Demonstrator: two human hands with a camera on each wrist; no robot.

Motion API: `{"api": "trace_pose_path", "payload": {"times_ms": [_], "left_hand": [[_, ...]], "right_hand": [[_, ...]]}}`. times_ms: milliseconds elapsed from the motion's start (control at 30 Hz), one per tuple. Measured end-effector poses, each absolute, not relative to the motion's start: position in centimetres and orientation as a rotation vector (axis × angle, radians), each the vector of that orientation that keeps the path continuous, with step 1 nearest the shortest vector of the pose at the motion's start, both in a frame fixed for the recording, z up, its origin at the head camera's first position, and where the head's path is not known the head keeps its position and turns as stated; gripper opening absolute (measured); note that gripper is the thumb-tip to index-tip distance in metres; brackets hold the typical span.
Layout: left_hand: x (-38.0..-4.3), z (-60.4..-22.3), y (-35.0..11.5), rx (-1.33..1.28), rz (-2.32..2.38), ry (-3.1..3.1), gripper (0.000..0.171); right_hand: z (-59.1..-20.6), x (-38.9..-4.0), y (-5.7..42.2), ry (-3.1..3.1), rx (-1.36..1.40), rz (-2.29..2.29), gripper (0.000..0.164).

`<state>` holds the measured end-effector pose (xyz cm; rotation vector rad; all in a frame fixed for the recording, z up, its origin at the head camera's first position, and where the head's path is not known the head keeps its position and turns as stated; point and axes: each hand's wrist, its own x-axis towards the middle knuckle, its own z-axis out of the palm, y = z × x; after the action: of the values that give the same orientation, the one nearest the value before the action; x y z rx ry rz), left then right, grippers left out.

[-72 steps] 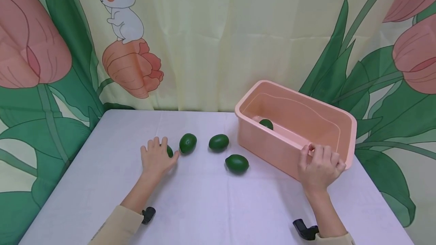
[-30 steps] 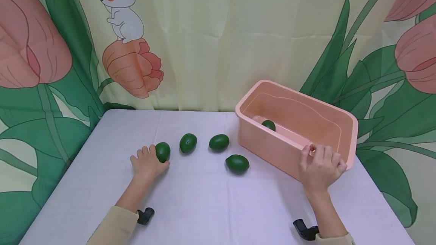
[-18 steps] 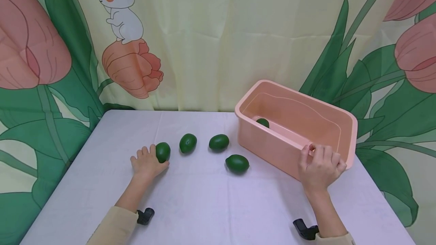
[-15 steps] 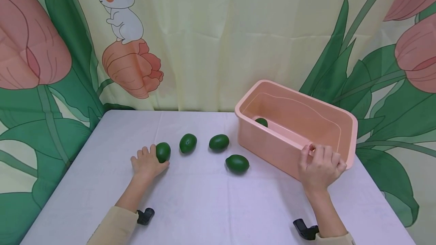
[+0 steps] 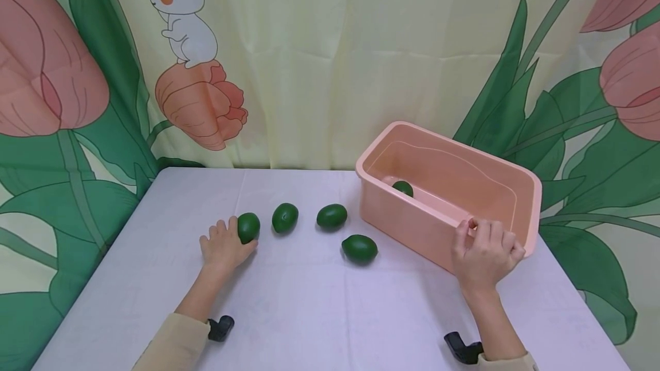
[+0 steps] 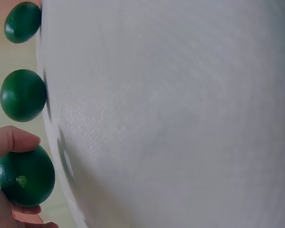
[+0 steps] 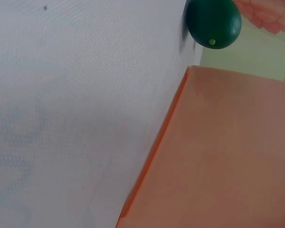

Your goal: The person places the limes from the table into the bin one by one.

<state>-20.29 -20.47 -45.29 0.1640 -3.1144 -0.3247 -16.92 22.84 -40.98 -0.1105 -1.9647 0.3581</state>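
Observation:
In the head view my left hand (image 5: 223, 248) grips a dark green lime (image 5: 248, 228) at the left of the table. Thumb and fingers wrap the lime (image 6: 31, 175) in the left wrist view, close over the cloth, its stem end facing the camera. My right hand (image 5: 484, 256) holds the near rim of a pink plastic bin (image 5: 397, 225) at its right part, fingers curled over the edge. Inside the bin lies another lime (image 5: 403, 188), partly hidden by the wall. The right wrist view shows the bin's side wall (image 7: 228, 142) but not the hand.
Three more limes rest on the white tablecloth (image 5: 309, 308): one lime (image 5: 285, 217) just right of my left hand, a second lime (image 5: 332, 216) nearer the bin, and a third lime (image 5: 359, 249) in front. A printed curtain (image 5: 309, 73) hangs behind the table.
My left hand has drawn back toward the left and now holds the lime, which has shifted slightly up. The lime in the bin rolls a little back and forth. My right hand stays put.

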Motion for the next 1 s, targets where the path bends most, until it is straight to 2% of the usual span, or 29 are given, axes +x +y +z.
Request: {"api": "trace_pose_path", "payload": {"times_ms": [1000], "left_hand": [[-21.2,-42.0,-17.4,0.062,-0.350,-3.030,0.066]], "right_hand": [[-41.0,-17.0,22.9,-1.954,-0.101,0.372,0.043]]}}
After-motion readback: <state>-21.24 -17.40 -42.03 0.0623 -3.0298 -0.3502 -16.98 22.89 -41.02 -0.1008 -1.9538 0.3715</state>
